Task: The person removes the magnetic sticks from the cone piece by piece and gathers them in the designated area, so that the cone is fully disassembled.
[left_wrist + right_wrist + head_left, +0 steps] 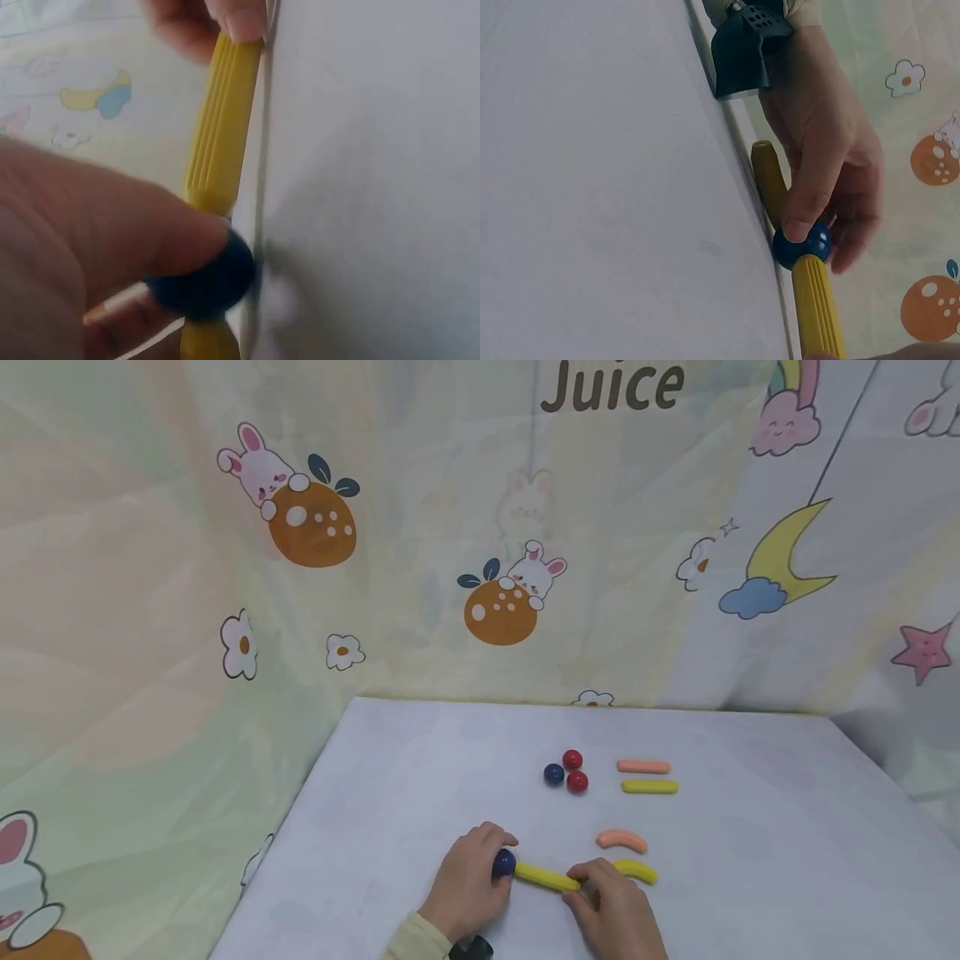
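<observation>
My left hand (471,878) pinches a shiny dark blue ball (504,862) between thumb and fingers, low over the white tabletop. A yellow ridged rod (546,877) runs from the ball to my right hand (617,906), whose thumb and fingers grip its far end. In the right wrist view, a second yellow rod (768,180) meets the ball's other side beneath my left hand; the head view hides it. Just beyond my right hand lie a curved yellow rod (636,871) and a curved orange rod (622,840).
Farther back on the white table (420,760) sit a blue ball (553,774), a red ball (572,759) and another red ball (577,782). Right of them lie a straight orange rod (643,767) and a straight yellow rod (649,787). A printed cloth (405,527) hangs behind.
</observation>
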`<state>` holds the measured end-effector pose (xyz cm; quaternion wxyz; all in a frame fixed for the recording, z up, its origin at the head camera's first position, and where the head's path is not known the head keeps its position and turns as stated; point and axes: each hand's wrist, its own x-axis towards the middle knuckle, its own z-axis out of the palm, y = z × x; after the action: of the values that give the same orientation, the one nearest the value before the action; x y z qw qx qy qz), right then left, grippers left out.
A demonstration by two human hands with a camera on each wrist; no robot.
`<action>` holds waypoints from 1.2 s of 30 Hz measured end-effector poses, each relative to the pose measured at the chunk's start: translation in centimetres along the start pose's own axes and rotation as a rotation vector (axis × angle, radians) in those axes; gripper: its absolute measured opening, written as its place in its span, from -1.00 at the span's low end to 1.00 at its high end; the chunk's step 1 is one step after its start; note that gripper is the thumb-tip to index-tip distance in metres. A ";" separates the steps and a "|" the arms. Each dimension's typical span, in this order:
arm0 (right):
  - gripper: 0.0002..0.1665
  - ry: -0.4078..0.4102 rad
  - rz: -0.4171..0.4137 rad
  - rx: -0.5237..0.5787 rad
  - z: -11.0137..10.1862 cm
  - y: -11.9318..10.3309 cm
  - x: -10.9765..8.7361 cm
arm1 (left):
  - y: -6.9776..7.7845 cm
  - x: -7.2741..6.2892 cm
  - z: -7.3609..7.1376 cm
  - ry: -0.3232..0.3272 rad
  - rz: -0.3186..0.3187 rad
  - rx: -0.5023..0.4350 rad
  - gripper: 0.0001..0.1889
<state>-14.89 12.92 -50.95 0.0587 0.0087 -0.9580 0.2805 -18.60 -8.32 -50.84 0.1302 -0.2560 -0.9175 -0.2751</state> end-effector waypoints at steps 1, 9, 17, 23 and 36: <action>-0.71 0.011 0.009 -0.001 0.0 0.1 0.0 | -0.1 0.0 0.0 0.023 -0.010 0.025 -0.65; -0.71 0.050 0.003 0.005 -0.3 0.4 0.0 | -0.7 0.0 0.3 0.032 -0.098 0.044 -0.71; -0.71 0.010 -0.015 -0.007 -1.2 0.1 0.2 | -0.3 0.1 0.3 0.027 -0.133 0.057 -0.68; -0.73 -0.014 -0.042 0.012 -2.6 -0.1 0.5 | 0.3 0.1 0.3 0.033 -0.139 0.073 -0.69; -0.71 0.129 -0.063 0.027 -6.6 7.2 4.8 | -0.1 0.4 0.6 0.097 -0.192 0.090 -0.70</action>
<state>-19.28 22.60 -48.67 0.1289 0.0216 -0.9476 0.2916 -19.06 -7.92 -51.21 0.1586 -0.1472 -0.9419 -0.2568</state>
